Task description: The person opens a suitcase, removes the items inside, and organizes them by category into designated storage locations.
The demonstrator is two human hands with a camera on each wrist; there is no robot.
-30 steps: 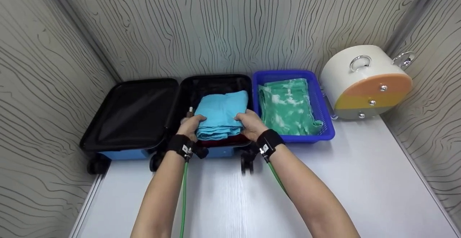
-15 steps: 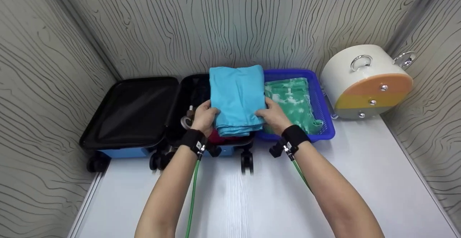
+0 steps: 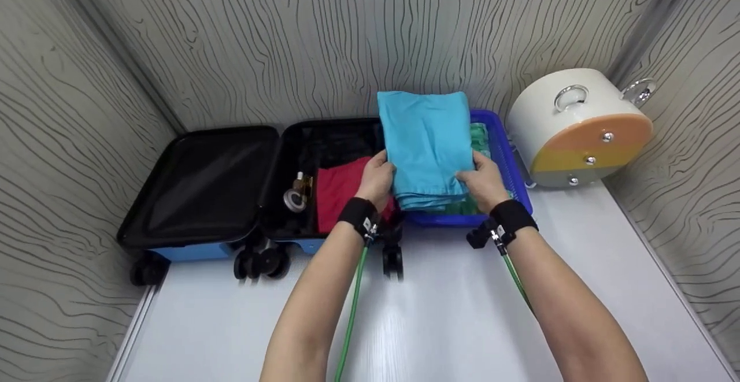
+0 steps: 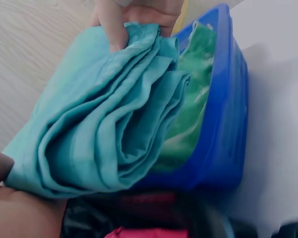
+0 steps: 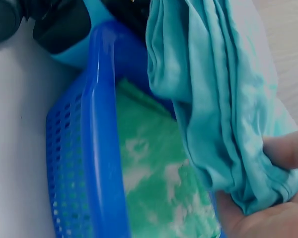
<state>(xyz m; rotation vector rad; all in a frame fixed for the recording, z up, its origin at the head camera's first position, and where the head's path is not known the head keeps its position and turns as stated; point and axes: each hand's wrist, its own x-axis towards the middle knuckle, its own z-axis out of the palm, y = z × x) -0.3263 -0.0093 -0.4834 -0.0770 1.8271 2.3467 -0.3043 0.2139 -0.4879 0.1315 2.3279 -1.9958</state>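
A folded light-blue cloth garment [image 3: 428,145] hangs above the blue plastic basket [image 3: 523,200], pinched at its two sides. My left hand [image 3: 377,181] grips its left edge, thumb on top. On the opposite edge my right hand [image 3: 484,184] holds it the same way. Beneath it in the basket lies a folded green-and-white garment [image 5: 149,168], mostly hidden in the head view. The right wrist view shows several stacked layers of the blue cloth [image 5: 208,89] between thumb and fingers. In the left wrist view the folds [image 4: 104,134] sag open between both hands.
Left of the basket, an open suitcase [image 3: 272,233] holds a red folded cloth [image 3: 341,191], a small bottle [image 3: 299,181] and a round silvery item [image 3: 295,200]. Its black lid half [image 3: 202,182] lies farther left. A cream drum-shaped box [image 3: 555,99] with coloured drawers stands right.
Both hands have lifted the blue garment out of the suitcase and carried it right, over the basket. The red cloth in the suitcase is now uncovered.
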